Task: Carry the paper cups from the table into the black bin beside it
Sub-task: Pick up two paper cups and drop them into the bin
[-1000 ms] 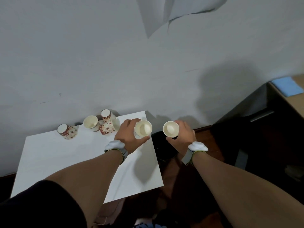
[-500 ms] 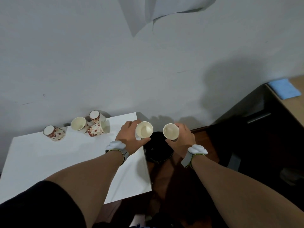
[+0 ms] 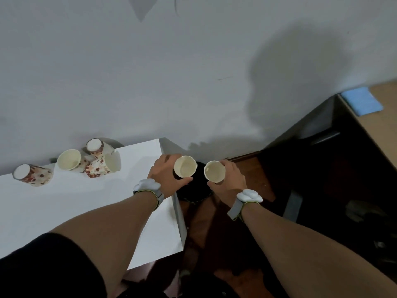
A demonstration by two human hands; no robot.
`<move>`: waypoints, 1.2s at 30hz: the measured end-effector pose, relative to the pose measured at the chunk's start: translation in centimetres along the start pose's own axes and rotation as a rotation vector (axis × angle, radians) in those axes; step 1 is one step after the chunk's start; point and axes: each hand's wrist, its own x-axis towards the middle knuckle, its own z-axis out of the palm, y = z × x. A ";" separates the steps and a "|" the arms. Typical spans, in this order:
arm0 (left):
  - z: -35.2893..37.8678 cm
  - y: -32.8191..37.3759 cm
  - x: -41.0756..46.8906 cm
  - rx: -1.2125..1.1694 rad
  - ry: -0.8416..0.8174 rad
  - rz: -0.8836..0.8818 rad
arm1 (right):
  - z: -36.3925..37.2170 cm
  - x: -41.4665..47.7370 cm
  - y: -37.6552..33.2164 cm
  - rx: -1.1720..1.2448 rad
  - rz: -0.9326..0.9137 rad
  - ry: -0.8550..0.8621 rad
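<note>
Head view: the left hand (image 3: pixel 165 176) curls its fingers and thumb around the wall of one paper cup (image 3: pixel 185 166), mouth up, and the right hand (image 3: pixel 231 179) grips a second cup (image 3: pixel 214 171) the same way. Both cups hang over the black bin (image 3: pixel 194 190), which stands on the floor just right of the white table (image 3: pixel 75 203), close to the wall. Holding them upright over the opening likely lines them up for a straight drop. Four more cups wait at the table's far left edge: one on its side (image 3: pixel 33 175), one mouth toward the camera (image 3: pixel 69 159), another tipped over (image 3: pixel 103 167), and one bottom-up (image 3: pixel 96 146) behind it.
</note>
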 end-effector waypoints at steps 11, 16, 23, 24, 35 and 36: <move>3.9 -2.4 4.7 0.110 -0.065 -0.043 | 3.9 3.0 4.4 0.043 0.075 -0.032; 5.3 -4.9 6.2 0.223 -0.008 0.014 | 6.3 4.4 5.1 0.046 0.073 -0.046; 6.9 -7.1 6.6 0.270 0.166 0.088 | 10.8 6.9 5.9 0.043 0.091 -0.077; 6.9 -7.1 6.7 0.266 0.182 0.085 | 11.5 7.3 6.0 0.041 0.098 -0.086; 7.1 -7.0 6.8 0.310 0.221 0.083 | 16.7 10.7 7.1 0.010 0.154 -0.161; 7.2 -7.1 6.8 0.315 0.230 0.085 | 17.2 11.1 7.1 -0.004 0.172 -0.158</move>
